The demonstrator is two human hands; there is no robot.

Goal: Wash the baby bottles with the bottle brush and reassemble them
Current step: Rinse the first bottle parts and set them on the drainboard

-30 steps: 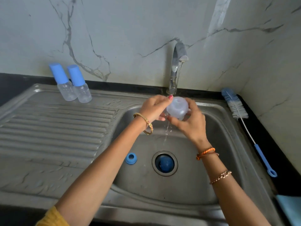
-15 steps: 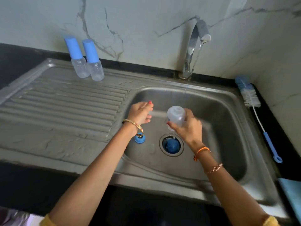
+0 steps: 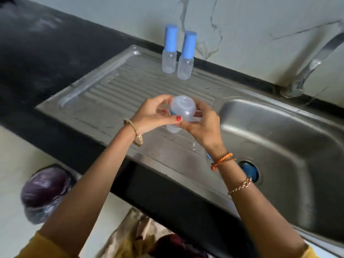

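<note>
Above the ribbed drainboard (image 3: 115, 94) I hold a clear baby bottle (image 3: 183, 108) with its base turned toward me. My right hand (image 3: 203, 125) grips the bottle from the right. My left hand (image 3: 153, 116) curls in from the left, pinching a blue ring (image 3: 172, 113) against the bottle. A clear part (image 3: 173, 128) sticks out below my thumbs. Two assembled bottles with blue caps (image 3: 169, 60) (image 3: 186, 65) stand upright at the back of the drainboard. The bottle brush is out of view.
The steel sink basin (image 3: 290, 138) lies to the right, with a blue piece in its drain (image 3: 250, 171). The tap (image 3: 314, 60) rises at the back right. A black counter (image 3: 46, 58) runs left. A bin with a purple bag (image 3: 44, 189) stands on the floor.
Both hands left the running water and moved left from over the basin to above the drainboard. My left hand dipped toward the blue ring in the basin, then rejoined the bottle. The view swung left.
</note>
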